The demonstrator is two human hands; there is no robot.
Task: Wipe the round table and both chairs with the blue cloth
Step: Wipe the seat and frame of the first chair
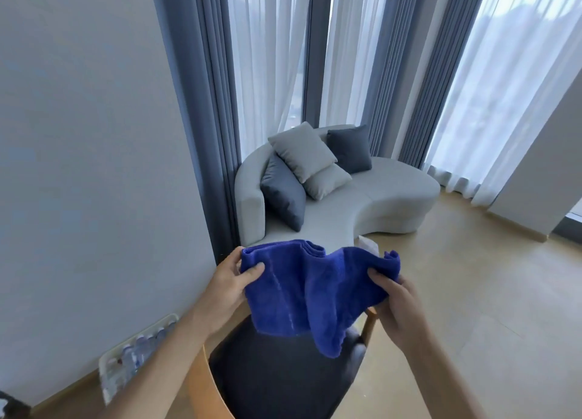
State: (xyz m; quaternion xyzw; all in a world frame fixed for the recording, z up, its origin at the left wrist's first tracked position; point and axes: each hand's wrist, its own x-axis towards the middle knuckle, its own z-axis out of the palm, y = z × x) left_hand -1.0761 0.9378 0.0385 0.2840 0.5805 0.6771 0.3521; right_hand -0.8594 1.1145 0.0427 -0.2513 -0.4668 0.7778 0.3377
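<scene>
I hold a blue cloth (pixel 310 288) spread in the air between both hands. My left hand (pixel 230 284) pinches its left top corner, thumb on the front. My right hand (pixel 398 308) grips its right edge. The cloth hangs down over a chair (pixel 277 377) with a dark grey seat and a light wooden frame, directly below my hands. The round table is hidden or outside the view, and I see only this one chair.
A curved grey sofa (pixel 378 204) with several cushions stands ahead, before tall windows with blue and sheer curtains. A white wall (pixel 94 166) runs along the left. A pack of water bottles (pixel 132 355) lies on the floor by it. Wooden floor spreads to the right.
</scene>
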